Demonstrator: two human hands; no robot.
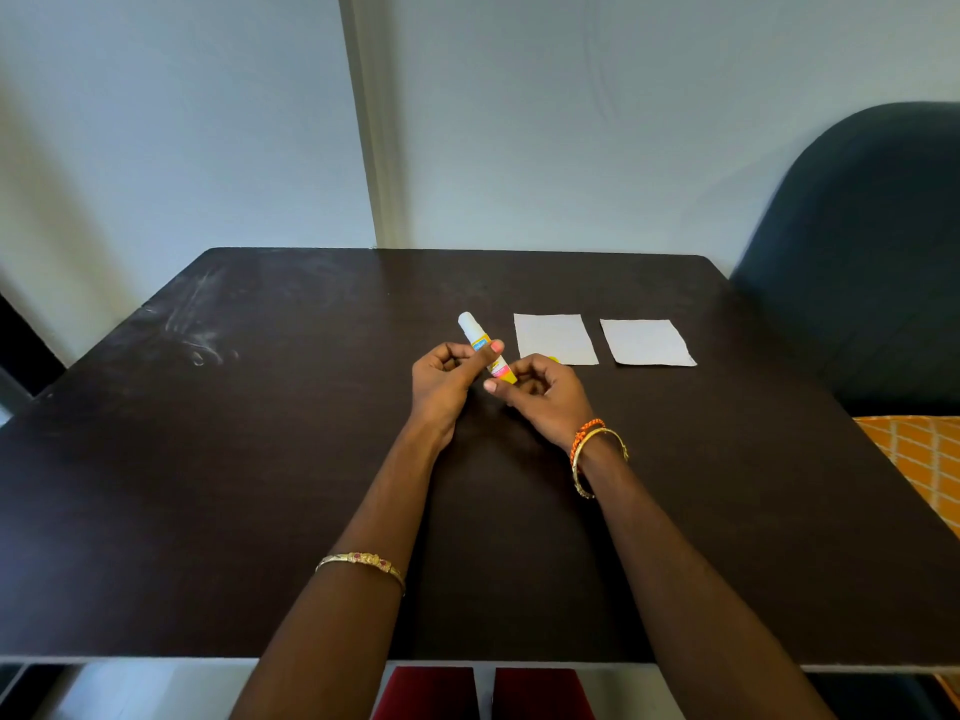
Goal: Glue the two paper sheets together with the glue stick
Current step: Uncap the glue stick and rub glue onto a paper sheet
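Dark table (260, 459) spans the whole view below the grip; scuffed pale streaks well off to the left of it. Dark chair back (857, 241) far right of the grip, beyond the table edge; orange patterned cloth (919, 459) below it.

Two paper sheets lie flat on the table just right of the hands, side by side and apart, a strip of bare table between them. Near sheet (555, 337) almost touches the right hand; its lower left corner is hidden behind the knuckles. Far sheet (647, 341) sits further right, slightly skewed. Likely laid out within short reach so glue can go straight onto one.

Left hand (447, 379) curled around the glue stick (485, 350), thumb across the label about mid-barrel, fingers wrapped behind. Stick is held off the table, tilted, white end up and away from the grip, yellow base pointing down toward the right hand.

Right hand (540, 392) fingers curled, thumb and fingertips at or just beside the yellow base; a scrap of yellow shows past its far knuckles. Cannot tell whether it pinches the base or only nears it. Judgement: stick steadied in one hand so the other can twist the base or work the cap. No glue on paper visible; task looks at its opening step.

Bangles on both wrists, orange thread on the right.
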